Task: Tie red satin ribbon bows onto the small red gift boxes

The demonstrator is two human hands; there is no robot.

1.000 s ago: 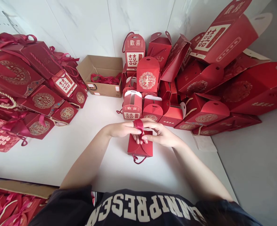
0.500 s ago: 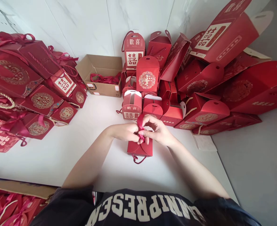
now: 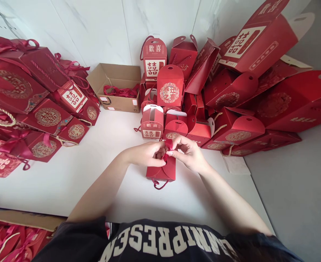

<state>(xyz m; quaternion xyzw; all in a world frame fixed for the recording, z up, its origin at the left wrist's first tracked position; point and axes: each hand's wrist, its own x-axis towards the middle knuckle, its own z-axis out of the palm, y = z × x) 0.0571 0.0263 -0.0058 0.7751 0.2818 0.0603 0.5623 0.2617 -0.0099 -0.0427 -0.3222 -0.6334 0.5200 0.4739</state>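
A small red gift box (image 3: pixel 162 171) stands on the white table (image 3: pixel 100 174) right in front of me. Its rounded flaps are folded shut, and a red cord loop hangs at its near side. Both hands meet over the box's far top edge. My left hand (image 3: pixel 146 154) and my right hand (image 3: pixel 187 153) each pinch part of a dark red ribbon (image 3: pixel 168 145) that rises from the box top. The fingers of both hands are closed on the ribbon, and most of it is hidden between them.
Stacked red gift bags and boxes (image 3: pixel 35 105) fill the left side. A pile of red boxes (image 3: pixel 231 94) leans against the wall at the back and right. An open cardboard carton (image 3: pixel 117 87) with ribbons stands at the back. More ribbons (image 3: pixel 10 240) lie at the lower left.
The tall ribbon loop around my left finger has been drawn down into a small bunch between both hands. The hands have closed in over the box, which stays in place.
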